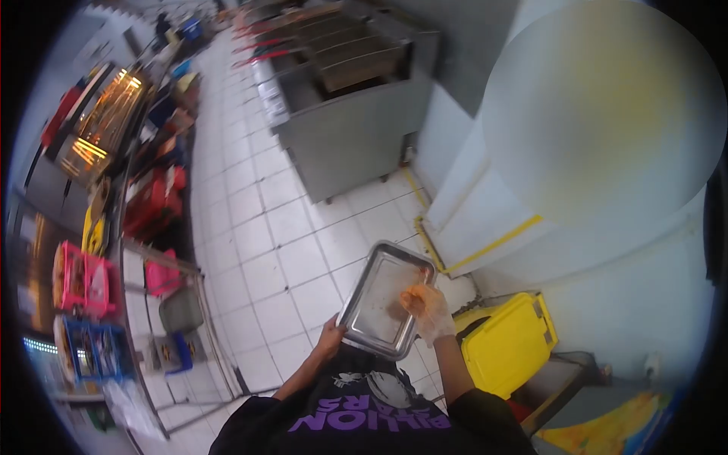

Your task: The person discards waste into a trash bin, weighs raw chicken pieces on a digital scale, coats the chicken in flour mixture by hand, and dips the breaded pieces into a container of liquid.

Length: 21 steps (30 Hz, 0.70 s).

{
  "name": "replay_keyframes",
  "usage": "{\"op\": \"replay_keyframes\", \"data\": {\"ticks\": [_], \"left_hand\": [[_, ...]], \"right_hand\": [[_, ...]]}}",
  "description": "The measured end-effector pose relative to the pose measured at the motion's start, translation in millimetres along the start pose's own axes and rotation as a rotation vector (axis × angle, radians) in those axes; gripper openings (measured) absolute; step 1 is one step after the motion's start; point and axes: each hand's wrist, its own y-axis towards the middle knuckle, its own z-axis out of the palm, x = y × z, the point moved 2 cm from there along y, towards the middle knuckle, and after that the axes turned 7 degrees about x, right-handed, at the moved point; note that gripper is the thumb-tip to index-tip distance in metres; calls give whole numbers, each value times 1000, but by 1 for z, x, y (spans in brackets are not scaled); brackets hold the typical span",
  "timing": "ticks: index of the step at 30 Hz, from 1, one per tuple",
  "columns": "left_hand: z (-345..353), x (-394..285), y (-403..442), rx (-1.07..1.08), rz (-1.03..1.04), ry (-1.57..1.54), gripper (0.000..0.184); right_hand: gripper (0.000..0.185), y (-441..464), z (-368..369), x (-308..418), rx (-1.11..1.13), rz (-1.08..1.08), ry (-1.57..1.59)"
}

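A shiny metal tray (pixel 370 303) is held tilted in front of my body. My left hand (pixel 331 338) grips its lower left edge. My right hand (pixel 426 309), in a clear plastic glove stained orange, is over the tray's right side with its fingers curled together. Whether anything is between those fingers is too small to tell. Reddish-orange smears show on the tray's inner surface near the glove.
A yellow lidded bin (pixel 509 345) stands close on my right. Ahead is a steel fryer unit (pixel 356 136) with red-handled baskets. On the left are a metal-framed table (pixel 205 303), a pink basket (pixel 89 279) and a blue basket (pixel 95 350). White tiles cover the floor.
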Motion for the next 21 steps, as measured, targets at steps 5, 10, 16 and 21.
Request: {"op": "replay_keyframes", "data": {"ticks": [5, 10, 16, 21], "left_hand": [[-62, 5, -22, -156, -69, -319, 58], [-136, -12, -9, -236, 18, -584, 60], [-273, -55, 28, -297, 188, -540, 60], [-361, -150, 49, -366, 145, -496, 50]], "right_hand": [[20, 52, 97, -35, 133, 130, -77], [32, 107, 194, -80, 366, 265, 106], [40, 183, 337, -121, 447, 460, 117], [43, 249, 434, -136, 616, 459, 249]]}}
